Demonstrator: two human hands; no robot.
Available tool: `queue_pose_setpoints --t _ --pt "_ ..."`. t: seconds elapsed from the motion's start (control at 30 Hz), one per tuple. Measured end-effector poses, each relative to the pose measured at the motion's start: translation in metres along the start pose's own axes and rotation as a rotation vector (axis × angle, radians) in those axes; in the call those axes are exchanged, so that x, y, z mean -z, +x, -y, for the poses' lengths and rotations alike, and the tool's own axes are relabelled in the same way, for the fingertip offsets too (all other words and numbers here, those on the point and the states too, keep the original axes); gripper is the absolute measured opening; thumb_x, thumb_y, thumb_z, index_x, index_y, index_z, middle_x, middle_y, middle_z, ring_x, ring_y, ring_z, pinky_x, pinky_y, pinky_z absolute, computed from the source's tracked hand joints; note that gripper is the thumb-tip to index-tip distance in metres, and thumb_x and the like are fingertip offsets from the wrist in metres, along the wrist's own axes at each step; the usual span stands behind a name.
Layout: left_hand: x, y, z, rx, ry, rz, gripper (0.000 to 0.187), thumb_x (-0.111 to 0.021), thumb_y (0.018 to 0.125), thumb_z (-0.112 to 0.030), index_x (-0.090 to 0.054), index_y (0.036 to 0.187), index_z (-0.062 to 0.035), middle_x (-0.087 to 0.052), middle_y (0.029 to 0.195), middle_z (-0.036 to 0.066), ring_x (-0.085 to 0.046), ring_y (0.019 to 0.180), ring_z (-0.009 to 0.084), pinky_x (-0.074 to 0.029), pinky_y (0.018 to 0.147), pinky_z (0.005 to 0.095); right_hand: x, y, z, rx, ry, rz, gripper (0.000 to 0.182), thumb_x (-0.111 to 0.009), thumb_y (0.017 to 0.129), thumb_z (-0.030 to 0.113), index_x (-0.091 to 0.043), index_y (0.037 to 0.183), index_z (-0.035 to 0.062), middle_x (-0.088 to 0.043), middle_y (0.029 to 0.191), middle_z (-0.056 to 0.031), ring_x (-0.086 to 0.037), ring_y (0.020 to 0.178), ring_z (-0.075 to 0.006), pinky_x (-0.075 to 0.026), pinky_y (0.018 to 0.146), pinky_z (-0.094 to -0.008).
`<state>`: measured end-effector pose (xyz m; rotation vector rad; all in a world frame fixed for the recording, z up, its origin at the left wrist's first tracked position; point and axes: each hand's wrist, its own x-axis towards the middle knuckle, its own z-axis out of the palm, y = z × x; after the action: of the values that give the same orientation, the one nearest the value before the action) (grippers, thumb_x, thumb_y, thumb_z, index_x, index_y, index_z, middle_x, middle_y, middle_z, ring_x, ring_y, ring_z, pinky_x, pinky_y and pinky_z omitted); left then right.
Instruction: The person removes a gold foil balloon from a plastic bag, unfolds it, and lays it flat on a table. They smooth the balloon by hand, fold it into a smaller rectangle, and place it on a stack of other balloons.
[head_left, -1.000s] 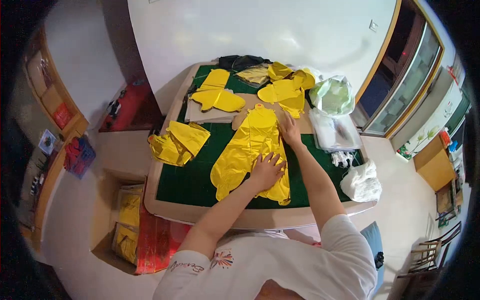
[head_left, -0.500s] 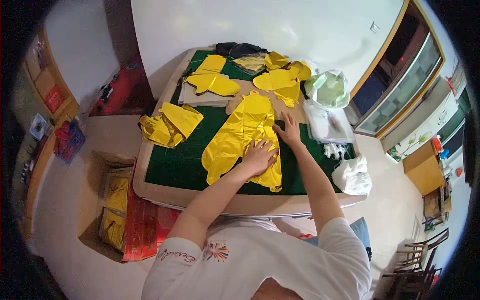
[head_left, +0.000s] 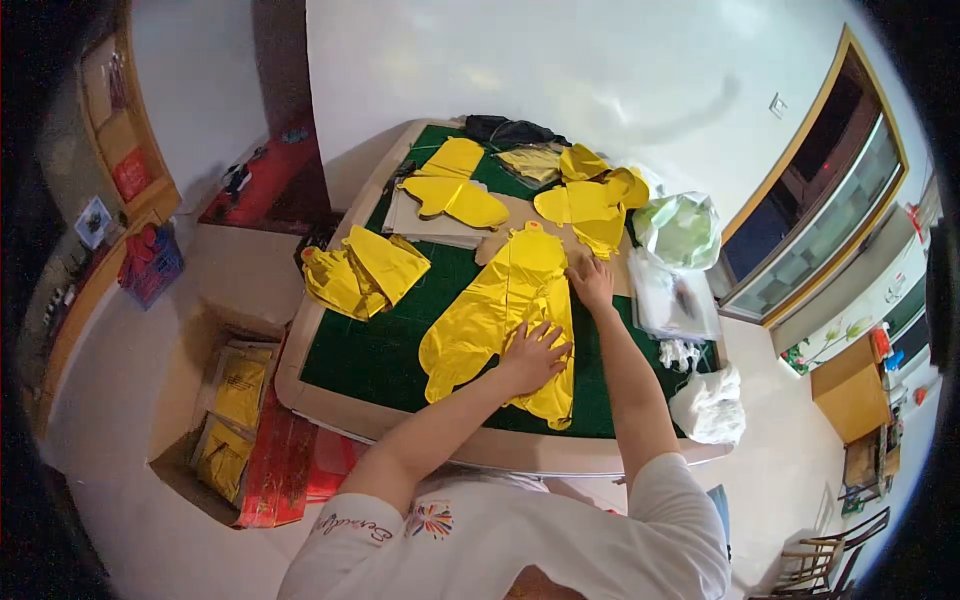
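A flat yellow foil balloon [head_left: 500, 290] lies on the green mat [head_left: 365, 350] in front of me, its narrow end pointing away and carrying a small red-orange mark. My left hand [head_left: 537, 360] rests on its lower right part, fingers spread over the foil. Beside the upper right edge is my right hand [head_left: 594, 284], fingers apart, with its thumb close to the foil; whether it touches the edge is hard to see. Left of the balloon sits a crumpled, partly folded yellow foil piece [head_left: 365, 275]. Further back lie flat yellow foil pieces [head_left: 455, 200] and more yellow foil pieces [head_left: 590, 205].
Clear plastic bags [head_left: 675, 300], a pale green bag [head_left: 678, 230] and a white bundle [head_left: 708, 405] line the table's right side. A black bag [head_left: 510, 130] lies at the back. On the floor at left, a cardboard box [head_left: 190, 400] holds yellow packets [head_left: 240, 388].
The camera view has tilted, so the table appears lower. My right hand has moved slightly away from me and closer to the balloon's edge; my left hand stays spread on the foil.
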<state>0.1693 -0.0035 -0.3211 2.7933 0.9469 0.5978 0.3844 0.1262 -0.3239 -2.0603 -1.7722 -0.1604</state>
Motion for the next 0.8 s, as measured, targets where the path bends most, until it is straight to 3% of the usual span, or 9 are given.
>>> queue_pose_setpoints --t 0.23,0.3,0.33,0.4,0.43,0.5,0.6,0.8 --pt "-0.001 0.001 0.001 -0.004 0.059 0.06 0.044 -0.041 0.092 -0.039 -0.044 0.131 -0.0197 -0.039 0.139 0.008 -0.03 0.132 0.0266 -0.022 0.104 0.055 -0.006 0.024 0.009 -0.052 -0.024 -0.062 0.066 -0.059 0.077 0.054 -0.049 0.128 0.0143 -0.049 0.128 -0.0169 -0.045 0.117 -0.0329 -0.032 0.1 -0.0448" --pt "-0.001 0.001 0.0 0.006 0.061 0.064 0.045 -0.041 0.092 -0.039 -0.044 0.132 -0.0194 -0.038 0.14 0.008 -0.03 0.132 0.0261 -0.022 0.104 0.055 -0.008 0.025 0.01 -0.136 0.002 -0.076 0.053 -0.059 0.081 0.039 -0.051 0.127 0.0132 -0.049 0.127 -0.0169 -0.046 0.117 -0.0351 -0.035 0.099 -0.0438" --pt "-0.001 0.001 -0.001 0.004 0.057 0.065 0.045 -0.041 0.092 -0.039 -0.044 0.132 -0.0194 -0.038 0.14 0.008 -0.03 0.132 0.0261 -0.022 0.104 0.055 -0.014 0.025 0.002 -0.14 -0.001 -0.075 0.053 -0.059 0.081 0.039 -0.051 0.127 0.0132 -0.049 0.127 -0.0169 -0.046 0.117 -0.0351 -0.035 0.099 -0.0438" --pt "0.002 0.0 -0.001 0.011 0.022 0.048 0.044 -0.043 0.091 -0.038 -0.046 0.131 -0.0185 -0.039 0.139 0.009 -0.03 0.131 0.027 -0.022 0.104 0.0557 -0.016 0.023 -0.006 0.09 0.372 -0.246 0.04 -0.051 0.084 0.015 -0.054 0.123 0.0115 -0.048 0.128 -0.018 -0.045 0.118 -0.0372 -0.037 0.098 -0.0427" --pt "0.004 0.0 -0.001 0.01 0.012 0.048 0.044 -0.043 0.091 -0.038 -0.046 0.131 -0.0185 -0.039 0.139 0.009 -0.03 0.131 0.027 -0.022 0.104 0.0557 -0.016 0.015 -0.01 0.089 0.365 -0.241 0.04 -0.051 0.084 0.015 -0.054 0.123 0.0115 -0.048 0.128 -0.018 -0.045 0.118 -0.0372 -0.037 0.098 -0.0427" --pt "0.008 0.001 -0.001 0.0 -0.032 0.084 0.043 -0.045 0.091 -0.036 -0.048 0.129 -0.0177 -0.039 0.138 0.01 -0.031 0.131 0.0281 -0.022 0.104 0.0563 -0.01 -0.009 -0.018 0.291 0.314 -0.158 0.054 -0.041 0.074 -0.005 -0.057 0.122 0.0138 -0.045 0.132 -0.0191 -0.045 0.119 -0.0344 -0.037 0.1 -0.0403" --pt "0.006 -0.001 -0.001 0.004 -0.067 0.034 0.041 -0.047 0.09 -0.035 -0.05 0.127 -0.017 -0.04 0.137 0.011 -0.031 0.131 0.0289 -0.022 0.104 0.0568 0.03 -0.046 -0.006 0.432 0.256 0.018 0.057 -0.04 0.07 -0.007 -0.062 0.117 0.0144 -0.043 0.134 -0.02 -0.045 0.12 -0.0345 -0.036 0.102 -0.04" --pt "0.006 -0.001 -0.001 -0.007 -0.05 -0.026 0.04 -0.049 0.09 -0.036 -0.052 0.125 -0.0175 -0.043 0.136 0.009 -0.033 0.13 0.0283 -0.023 0.104 0.0557 0.054 -0.073 0.001 0.475 0.191 0.067 0.058 -0.041 0.069 -0.006 -0.063 0.117 0.019 -0.044 0.134 -0.0198 -0.042 0.123 -0.0363 -0.033 0.105 -0.0419"
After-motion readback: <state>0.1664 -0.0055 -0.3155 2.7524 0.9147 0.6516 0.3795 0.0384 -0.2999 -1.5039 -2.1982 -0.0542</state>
